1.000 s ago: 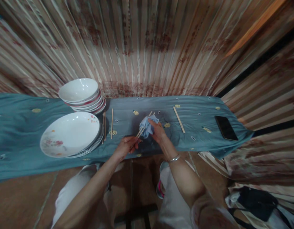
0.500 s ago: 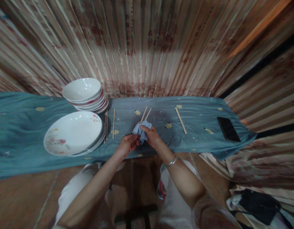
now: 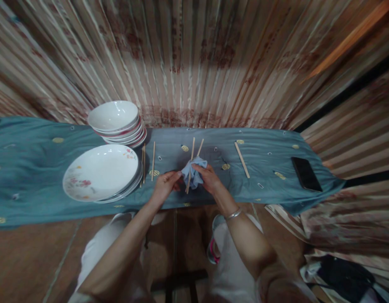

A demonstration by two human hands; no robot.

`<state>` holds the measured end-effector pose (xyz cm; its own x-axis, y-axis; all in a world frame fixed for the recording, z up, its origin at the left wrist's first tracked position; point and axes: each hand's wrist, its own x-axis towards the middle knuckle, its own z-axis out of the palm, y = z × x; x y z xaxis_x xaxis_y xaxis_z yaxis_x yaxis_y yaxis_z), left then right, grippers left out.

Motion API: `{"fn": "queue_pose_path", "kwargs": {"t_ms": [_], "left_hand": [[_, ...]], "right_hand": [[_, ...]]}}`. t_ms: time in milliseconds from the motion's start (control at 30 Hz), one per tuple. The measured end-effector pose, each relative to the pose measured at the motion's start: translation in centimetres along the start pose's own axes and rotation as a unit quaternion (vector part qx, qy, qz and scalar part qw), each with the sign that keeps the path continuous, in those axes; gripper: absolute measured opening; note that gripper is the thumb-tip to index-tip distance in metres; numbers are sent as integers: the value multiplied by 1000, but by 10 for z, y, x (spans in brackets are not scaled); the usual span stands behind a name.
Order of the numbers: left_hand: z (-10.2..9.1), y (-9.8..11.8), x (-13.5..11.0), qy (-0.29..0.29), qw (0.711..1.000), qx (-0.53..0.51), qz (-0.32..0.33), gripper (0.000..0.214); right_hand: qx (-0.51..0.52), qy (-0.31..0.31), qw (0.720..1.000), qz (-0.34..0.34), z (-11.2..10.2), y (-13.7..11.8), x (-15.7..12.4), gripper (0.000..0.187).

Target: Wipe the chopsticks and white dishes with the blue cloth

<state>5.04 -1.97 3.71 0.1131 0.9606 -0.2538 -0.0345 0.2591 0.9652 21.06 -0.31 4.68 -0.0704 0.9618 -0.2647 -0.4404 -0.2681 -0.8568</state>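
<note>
Fingers (image 3: 203,170) of right hand (image 3: 211,182) pinch blue cloth (image 3: 198,161) round two chopsticks (image 3: 192,148); left hand (image 3: 164,185) curled alongside, grip unclear. Wiping in hand; next stroke needs steadied sticks.

Both bare forearms reach forward from the body and draw together, elbows bent and spread wide. The left hand (image 3: 164,185) lies knuckles up, its fingers curled and pinched toward the right. The right hand (image 3: 210,179) sits just beside it, a little farther forward, wrist bent inward, thumb and fingertips closed in a pinch. The two hands' fingertips nearly meet.
</note>
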Motion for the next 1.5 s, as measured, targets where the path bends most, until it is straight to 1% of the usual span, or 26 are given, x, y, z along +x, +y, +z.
{"fn": "queue_pose_path", "kwargs": {"t_ms": [100,200,300,400,533,700,867,1000,1133,1300,1400,1500], "left_hand": [[-3,1,3,40,999,-2,28,41],[-2,4,3,66,995,-75,25,39],[0,9,2,50,990,-128,9,41],[0,14,-1,27,989,-142,-9,42],[-2,17,-3,16,987,-157,-22,39],[-4,15,-4,-19,987,-154,-40,35],[-8,12,-4,-32,989,-137,-43,28],[-10,13,-4,-19,991,-132,-31,23],[-14,15,-2,4,989,-148,-8,26],[-21,19,3,41,984,-171,13,28],[-25,22,4,55,984,-168,26,28],[-28,24,3,55,984,-169,34,29]], "right_hand": [[-25,-37,999,18,0,0,-4,25],[-47,-78,995,40,1,4,-8,24],[-59,-104,991,55,4,9,-11,24],[-71,-131,986,76,5,12,-12,24],[-88,-165,976,114,3,11,-14,23],[-102,-188,969,120,-3,13,-13,23],[-135,-208,961,124,-7,18,-13,25],[-130,-223,957,130,-6,21,-16,25],[-138,-230,951,153,-4,22,-21,27],[-135,-267,938,175,-3,21,-28,28],[-139,-268,937,174,-5,22,-32,28],[-144,-270,936,173,-8,23,-36,26]]}}
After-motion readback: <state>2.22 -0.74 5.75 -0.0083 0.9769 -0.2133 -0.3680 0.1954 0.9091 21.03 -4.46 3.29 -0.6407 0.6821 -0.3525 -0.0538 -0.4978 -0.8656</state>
